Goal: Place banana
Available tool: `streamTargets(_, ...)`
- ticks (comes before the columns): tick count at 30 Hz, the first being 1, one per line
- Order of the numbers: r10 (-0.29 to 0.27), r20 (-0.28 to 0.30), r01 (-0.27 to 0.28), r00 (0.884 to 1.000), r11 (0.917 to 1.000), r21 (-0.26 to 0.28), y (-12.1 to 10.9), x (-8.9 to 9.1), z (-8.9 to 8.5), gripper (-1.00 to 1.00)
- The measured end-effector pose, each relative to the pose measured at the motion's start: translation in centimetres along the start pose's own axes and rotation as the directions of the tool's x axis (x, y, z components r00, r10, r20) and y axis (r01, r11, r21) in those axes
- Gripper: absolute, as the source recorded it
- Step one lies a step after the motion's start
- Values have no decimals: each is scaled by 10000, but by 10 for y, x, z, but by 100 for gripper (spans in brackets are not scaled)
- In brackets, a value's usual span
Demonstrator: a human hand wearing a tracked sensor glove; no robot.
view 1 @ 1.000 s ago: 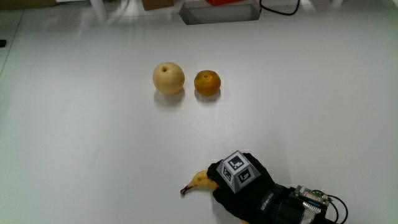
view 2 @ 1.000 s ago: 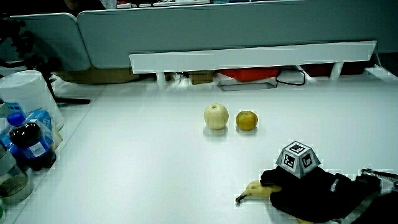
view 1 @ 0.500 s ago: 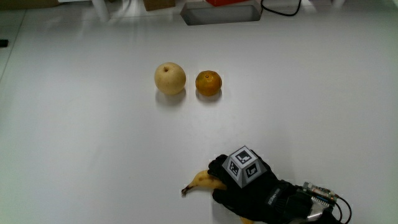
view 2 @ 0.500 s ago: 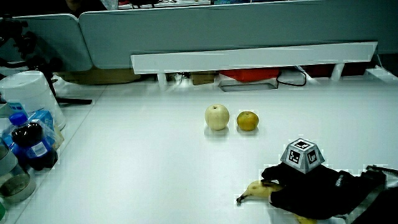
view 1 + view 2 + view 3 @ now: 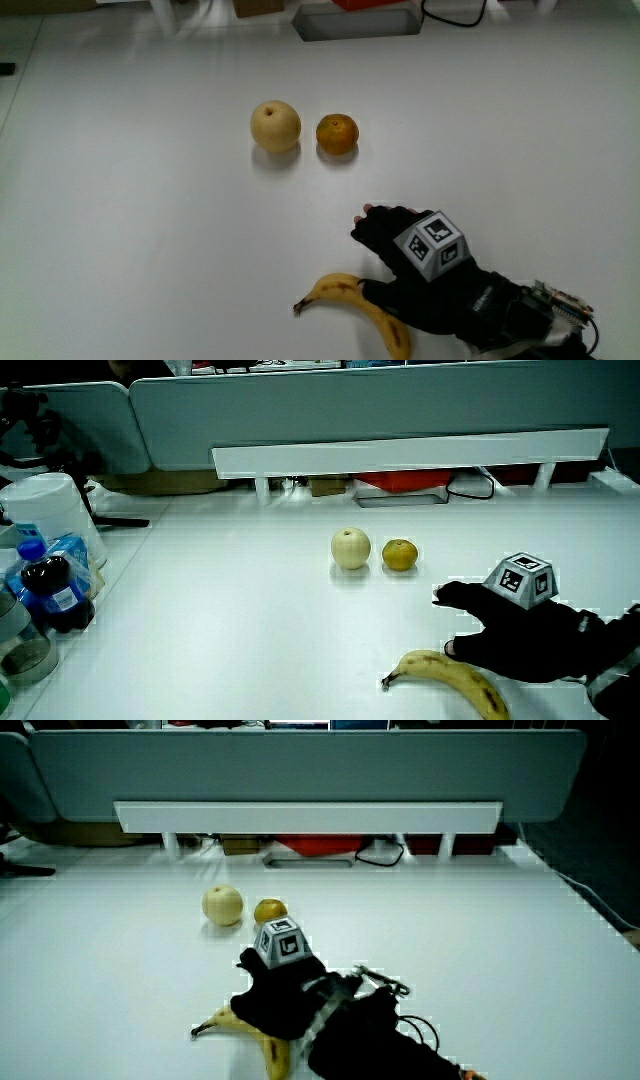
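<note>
Banana (image 5: pixel 362 305) lay flat on the white counter (image 5: pixel 130 230), near the edge closest to the person, its dark stem tip pointing away from the hand (image 5: pixel 420 275). The hand rested just beside the banana, fingers (image 5: pixel 378 228) spread and holding nothing, with the patterned cube (image 5: pixel 432 245) on its back. In a side view the banana (image 5: pixel 446 678) showed its whole curve clear of the hand (image 5: pixel 520 640); in a side view from another angle the hand (image 5: pixel 285 990) and forearm covered much of the fruit (image 5: pixel 245 1032), so whether the palm touched it could not be told.

Farther from the person than the banana sat a pale round fruit (image 5: pixel 275 126) and an orange (image 5: pixel 337 134), just beside each other and well apart from the banana. Nothing stood between them and the banana. In a side view a cola bottle (image 5: pixel 45 592) and a white tub (image 5: pixel 50 510) stood at the counter's edge, well apart from the banana. Low partition (image 5: pixel 400 450) ran along the counter's edge farthest from the banana.
</note>
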Motion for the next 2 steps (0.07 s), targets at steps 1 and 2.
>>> streamTargets(1,-25,-358,24,9994,10000,-25,-3,7,1,-100)
streamTargets(2,-194,-80,194,9998,9998,67,-5,13,1,-100)
